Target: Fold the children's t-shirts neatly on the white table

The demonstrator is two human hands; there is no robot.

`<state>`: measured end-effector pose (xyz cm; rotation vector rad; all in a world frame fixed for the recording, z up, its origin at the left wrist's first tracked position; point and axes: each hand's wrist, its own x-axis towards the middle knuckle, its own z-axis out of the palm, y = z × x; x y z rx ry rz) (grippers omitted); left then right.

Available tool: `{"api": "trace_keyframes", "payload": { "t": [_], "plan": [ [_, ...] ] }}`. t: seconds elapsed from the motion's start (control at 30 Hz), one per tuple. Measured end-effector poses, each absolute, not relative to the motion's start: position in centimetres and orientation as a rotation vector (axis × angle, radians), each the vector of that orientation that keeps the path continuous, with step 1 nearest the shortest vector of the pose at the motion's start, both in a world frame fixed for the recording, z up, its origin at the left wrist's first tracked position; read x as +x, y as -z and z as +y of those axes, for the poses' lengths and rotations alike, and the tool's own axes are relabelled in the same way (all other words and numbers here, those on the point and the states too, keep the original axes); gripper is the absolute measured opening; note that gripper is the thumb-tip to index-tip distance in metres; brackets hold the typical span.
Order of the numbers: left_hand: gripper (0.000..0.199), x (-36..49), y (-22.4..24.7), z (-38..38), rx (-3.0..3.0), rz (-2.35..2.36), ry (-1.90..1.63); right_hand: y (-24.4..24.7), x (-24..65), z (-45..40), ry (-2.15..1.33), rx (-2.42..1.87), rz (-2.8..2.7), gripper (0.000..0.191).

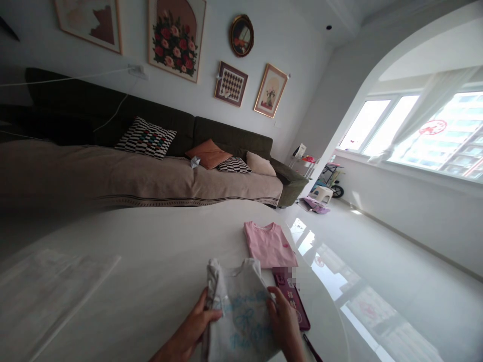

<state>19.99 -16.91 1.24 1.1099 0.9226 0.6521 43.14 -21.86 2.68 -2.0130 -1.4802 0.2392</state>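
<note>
A light grey shirt (pixel 243 319) with blue lettering, folded narrow, is held between my two hands near the table's front edge. My left hand (pixel 198 322) grips its left side, thumb on top of the cloth. On its right side my right hand (pixel 282 317) is closed round the edge. Just beyond lies a folded pink shirt (pixel 269 245), flat on the white table (pixel 162 251). A dark red tray or box (pixel 298 306) with pale characters sits beside my right hand, partly hidden by it.
On the table's left lies a translucent plastic sheet or bag (pixel 56 296). A dark pen-like object (pixel 312 348) is at the lower right. Behind the table stands a long sofa (pixel 151 181) with cushions. Glossy floor (pixel 377 261) runs along the right.
</note>
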Motion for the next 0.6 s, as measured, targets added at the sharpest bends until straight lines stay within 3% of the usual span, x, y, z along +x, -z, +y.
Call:
{"api": "trace_keyframes", "payload": {
  "t": [0.17,0.3,0.43,0.6],
  "plan": [
    [0.067,29.2,-7.6,-8.7,1.152,0.726,-0.844,-9.7,51.5,-16.1,0.035,-2.195,-1.433,0.037],
    [0.076,34.0,-8.4,-3.8,1.217,0.822,-0.876,-11.5,55.5,-10.8,0.248,-2.389,-1.372,0.045],
    [0.076,31.6,-4.8,-3.3,1.267,1.005,-0.857,-6.8,54.2,-7.6,0.258,-2.395,-1.469,0.05],
    [0.064,17.8,0.1,-5.2,1.361,1.258,-0.917,0.4,50.2,-7.1,0.143,-2.266,-1.706,0.038]
  ]
}}
